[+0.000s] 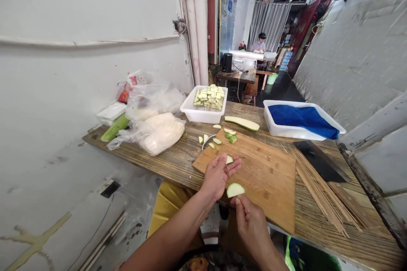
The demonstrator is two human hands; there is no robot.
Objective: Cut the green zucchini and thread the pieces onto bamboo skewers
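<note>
My left hand (219, 174) is closed around a small half-round zucchini slice (229, 159), its thumb on the near side and the other fingers stretched behind. A thin wooden skewer (229, 175) runs from beside this slice down towards my right hand. On the skewer sits a larger half-round zucchini slice (235, 190), pale with a green rim. Just below it, my right hand (251, 216) pinches with thumb and forefinger; its fingers hide the skewer's lower end. Both hands are over the near edge of a wooden cutting board (254, 169), where several cut zucchini pieces (230, 136) lie.
Behind the board stand a white tub (203, 115) of skewered slices, a halved zucchini (242, 123) and a tray (270, 125) with blue cloth (299, 117). Right lie bare skewers (321, 190) and a cleaver (319, 163); left, plastic bags (162, 133). A person (259, 45) sits far back.
</note>
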